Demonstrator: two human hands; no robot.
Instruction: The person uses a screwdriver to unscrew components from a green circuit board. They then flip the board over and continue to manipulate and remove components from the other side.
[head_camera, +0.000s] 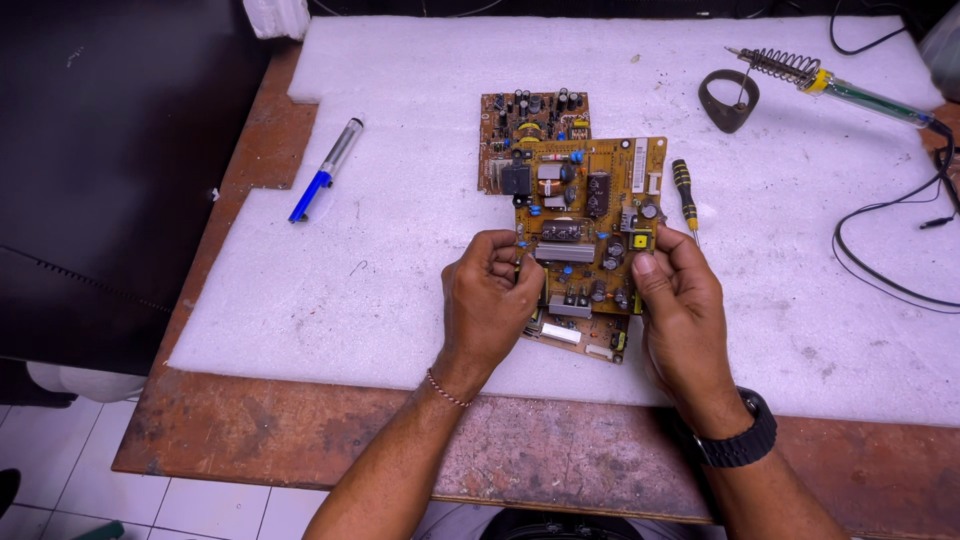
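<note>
A large tan circuit board (590, 205) with capacitors, heat sinks and a yellow transformer lies on the white foam sheet (420, 230). My left hand (488, 300) grips the board's left edge near its middle. My right hand (680, 300) holds the board's right edge, thumb beside the yellow transformer (641, 242). A smaller circuit board (520, 125) lies behind it, partly under the large one. Another board's edge (585, 340) shows beneath, between my hands.
A yellow-and-black screwdriver (685, 195) lies right of the board. A soldering iron (850, 90) in its spring stand (728, 98) sits at the back right, with black cables (890, 250) trailing. A blue-and-silver pen-like tool (326, 168) lies left. The brown table edge (330, 420) runs along the front.
</note>
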